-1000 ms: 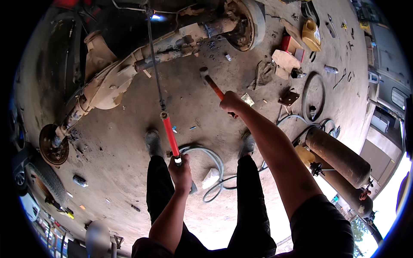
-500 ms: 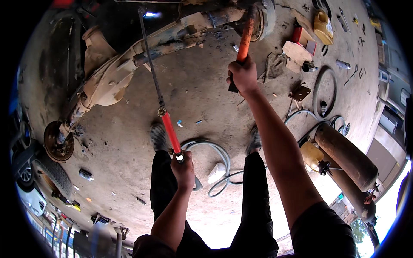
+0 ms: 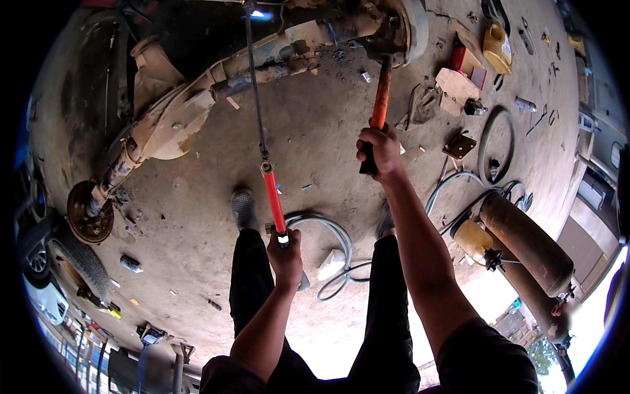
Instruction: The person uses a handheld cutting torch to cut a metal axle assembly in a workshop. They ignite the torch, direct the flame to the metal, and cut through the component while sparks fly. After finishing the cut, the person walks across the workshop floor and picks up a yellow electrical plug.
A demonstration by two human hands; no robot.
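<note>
My left hand [image 3: 285, 259] is wrapped round the rear of a gas torch [image 3: 274, 197] with a red handle and a long thin dark tube. A bright blue-white flame [image 3: 260, 14] burns at the tube's far tip, by a rusty vehicle axle [image 3: 174, 125]. My right hand [image 3: 384, 151] grips the black end of a hammer [image 3: 382, 98] with an orange handle. Its dark head points away from me, close to the round hub [image 3: 415, 33] at the axle's right end; whether they touch I cannot tell. The axle lies slantwise on the concrete floor, with a brown disc [image 3: 90, 213] on its left end.
Grey hose [image 3: 341, 233] loops between my feet and runs right to brown gas cylinders [image 3: 525, 243]. Further right lie a rubber ring [image 3: 487, 144], a yellow jug [image 3: 497, 49], a torn box [image 3: 457, 84] and scattered tools. A tyre [image 3: 82, 266] stands at left.
The torch has swung to the right, flame and tube with it. My right hand has come down nearer to me with the hammer, whose head now shows below the hub.
</note>
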